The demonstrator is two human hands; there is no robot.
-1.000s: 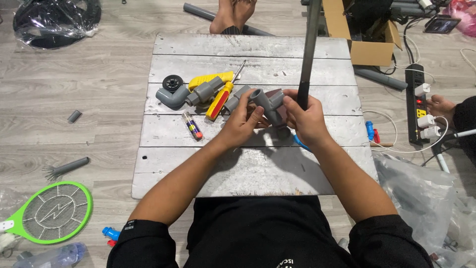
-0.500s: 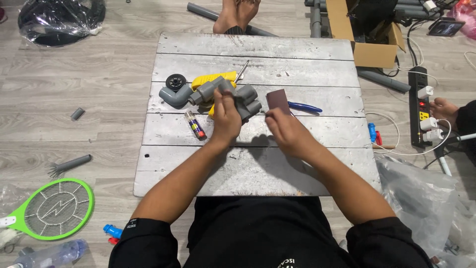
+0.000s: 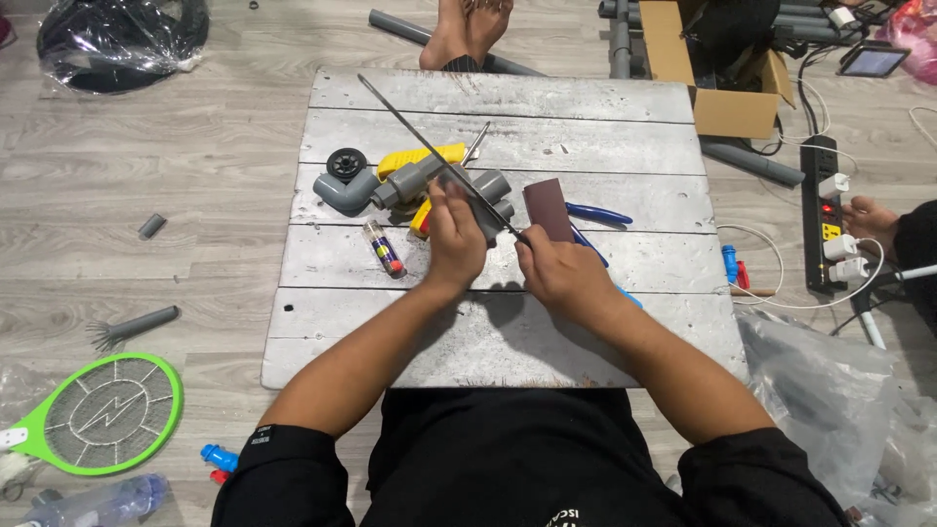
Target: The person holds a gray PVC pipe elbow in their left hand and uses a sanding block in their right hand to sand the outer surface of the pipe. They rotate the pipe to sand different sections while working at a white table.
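On grey plank floor (image 3: 176,195), whitewashed wooden board (image 3: 586,107)

**Even indoor light, mild wide-angle bend**

You worked under bright, soft light from overhead. Your forearms threw only faint, short shadows onto the bench (image 3: 390,342), whose silvery boards showed a dull sheen but no harsh glare. The centre was sharp; your hands were slightly soft. Floor (image 3: 146,195) planks curved a little toward the edges, and clear plastic at the corners caught small highlights.
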